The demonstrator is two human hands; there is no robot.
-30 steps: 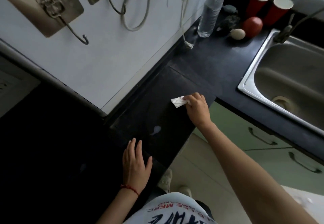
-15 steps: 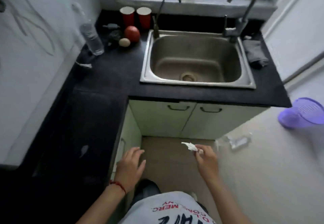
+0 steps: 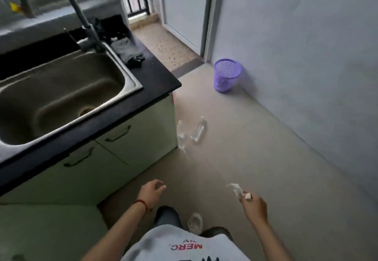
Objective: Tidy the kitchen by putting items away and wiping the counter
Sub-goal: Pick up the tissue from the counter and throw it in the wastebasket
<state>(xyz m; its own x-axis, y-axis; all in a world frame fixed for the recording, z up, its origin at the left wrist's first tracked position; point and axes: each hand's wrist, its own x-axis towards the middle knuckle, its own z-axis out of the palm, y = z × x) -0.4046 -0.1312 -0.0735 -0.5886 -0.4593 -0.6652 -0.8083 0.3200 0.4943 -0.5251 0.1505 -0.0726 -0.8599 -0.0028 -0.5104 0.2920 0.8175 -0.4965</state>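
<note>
Tissue (image 3: 235, 189): crumpled, pinched in right hand (image 3: 253, 204) above floor. Left hand (image 3: 151, 192) loosely spread, empty. Step judged: disposal after wiping. Next: carry to purple bin (image 3: 226, 75), well apart, by wall.

Right hand (image 3: 254, 204) pinches crumpled tissue (image 3: 237, 191) above floor (image 3: 255, 148).

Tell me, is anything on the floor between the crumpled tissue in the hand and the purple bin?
Nothing blocks the way. The right hand pinches the tissue, and bare floor runs from it to the purple bin by the wall. Two clear bottles lie off to the left, near the cabinet.
</note>
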